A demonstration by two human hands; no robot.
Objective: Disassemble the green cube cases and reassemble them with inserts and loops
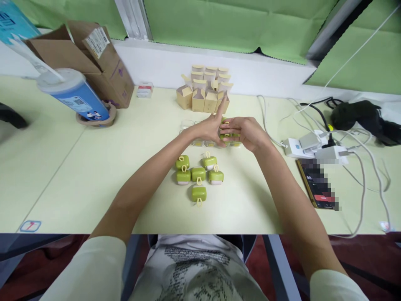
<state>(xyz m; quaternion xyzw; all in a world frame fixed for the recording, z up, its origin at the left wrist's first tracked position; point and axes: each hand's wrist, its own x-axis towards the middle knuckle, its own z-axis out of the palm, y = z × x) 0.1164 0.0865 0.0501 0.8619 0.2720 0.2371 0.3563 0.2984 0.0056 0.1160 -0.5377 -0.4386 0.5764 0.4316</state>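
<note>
My two hands meet above the middle of the pale table (78,175). My right hand (247,133) is curled around a small green case with a yellow loop (226,136). My left hand (210,125) touches the same case from the left, one finger pointing up. Several more green cases (198,174) lie in a cluster on the table just in front of my hands. Behind my hands stand several small tan cardboard boxes (205,90) with open flaps. Clear plastic trays (187,124) lie partly hidden under my hands.
An open brown carton (94,58) and a tilted blue and white cylinder (73,94) sit at the back left. On the right are a phone (318,184), white chargers (308,144), tangled cables and a black bag (363,115). A small red and white box (144,89) is by the wall.
</note>
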